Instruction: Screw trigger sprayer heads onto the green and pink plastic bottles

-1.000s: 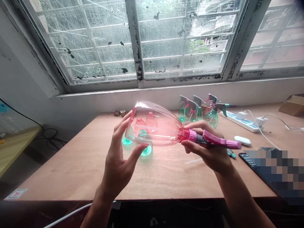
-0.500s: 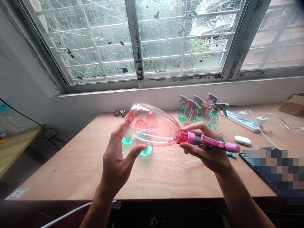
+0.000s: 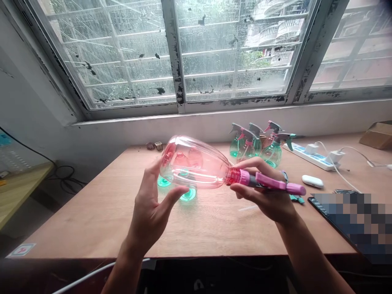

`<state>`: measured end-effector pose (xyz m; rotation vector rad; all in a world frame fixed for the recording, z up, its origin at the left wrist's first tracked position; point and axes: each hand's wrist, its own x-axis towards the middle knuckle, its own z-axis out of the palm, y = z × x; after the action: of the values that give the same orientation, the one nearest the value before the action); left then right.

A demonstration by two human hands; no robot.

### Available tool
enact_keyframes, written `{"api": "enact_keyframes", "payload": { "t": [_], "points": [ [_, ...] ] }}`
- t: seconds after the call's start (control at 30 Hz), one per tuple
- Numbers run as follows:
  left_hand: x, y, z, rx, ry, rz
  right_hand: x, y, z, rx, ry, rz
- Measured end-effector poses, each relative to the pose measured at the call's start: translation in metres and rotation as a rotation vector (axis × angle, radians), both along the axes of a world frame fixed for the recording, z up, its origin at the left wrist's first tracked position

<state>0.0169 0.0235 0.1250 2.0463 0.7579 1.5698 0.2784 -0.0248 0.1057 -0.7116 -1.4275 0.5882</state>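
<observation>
I hold a clear pink spray bottle (image 3: 199, 163) sideways above the wooden table (image 3: 101, 216). My left hand (image 3: 150, 212) cups the bottle's wide base with thumb and fingers. My right hand (image 3: 266, 194) is closed around the bottle neck and the pink-and-grey trigger sprayer head (image 3: 269, 183), whose nozzle points right. Behind the held bottle, pink and green bottle bodies (image 3: 186, 192) stand on the table, seen partly through the pink plastic.
A cluster of finished green and pink spray bottles (image 3: 260, 143) stands at the back. A white power strip (image 3: 309, 155) with chargers, a white case (image 3: 312, 181), a dark phone (image 3: 324, 208) and a cardboard box (image 3: 378, 134) lie to the right. Windows run behind.
The bottle and both hands have drifted slightly left and down, and the bottle has turned a little about its long axis. Both grips stay the same.
</observation>
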Motion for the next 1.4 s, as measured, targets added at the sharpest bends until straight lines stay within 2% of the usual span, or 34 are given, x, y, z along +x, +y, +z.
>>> {"api": "enact_keyframes", "payload": {
  "t": [0.1,0.2,0.3,0.43,0.53,0.83,1.07,1.2,1.27,1.4],
  "points": [
    [0.0003,0.0005,0.0017,0.101,0.066,0.027,0.0024,0.0007,-0.0003,-0.065,0.070,0.032],
    [-0.0006,0.0003,0.0017,0.137,0.105,0.030,0.0043,-0.0001,0.0001,-0.075,0.078,0.037],
    [-0.0020,-0.0005,0.0000,0.089,0.103,-0.004,0.0027,-0.0022,0.0019,-0.049,0.038,0.011],
    [-0.0019,-0.0010,-0.0030,-0.011,-0.002,-0.003,-0.0020,-0.0043,0.0044,0.003,-0.031,-0.007],
    [-0.0007,0.0002,-0.0036,-0.018,-0.048,-0.001,-0.0036,-0.0037,0.0049,0.013,-0.044,-0.013],
    [0.0004,0.0024,0.0009,0.214,0.077,0.010,0.0004,0.0005,0.0022,-0.040,0.036,-0.004],
    [-0.0026,-0.0012,-0.0032,0.003,-0.022,0.020,-0.0031,-0.0026,0.0026,0.027,-0.067,-0.040],
    [0.0002,-0.0016,0.0004,-0.088,-0.090,0.003,-0.0030,-0.0017,0.0014,-0.021,-0.042,-0.020],
    [0.0015,-0.0018,0.0026,-0.065,-0.077,-0.021,-0.0013,-0.0002,0.0008,-0.062,0.011,-0.012],
    [0.0021,-0.0018,0.0038,0.093,-0.023,-0.039,0.0024,0.0022,0.0013,-0.126,0.098,0.035]
  ]
}}
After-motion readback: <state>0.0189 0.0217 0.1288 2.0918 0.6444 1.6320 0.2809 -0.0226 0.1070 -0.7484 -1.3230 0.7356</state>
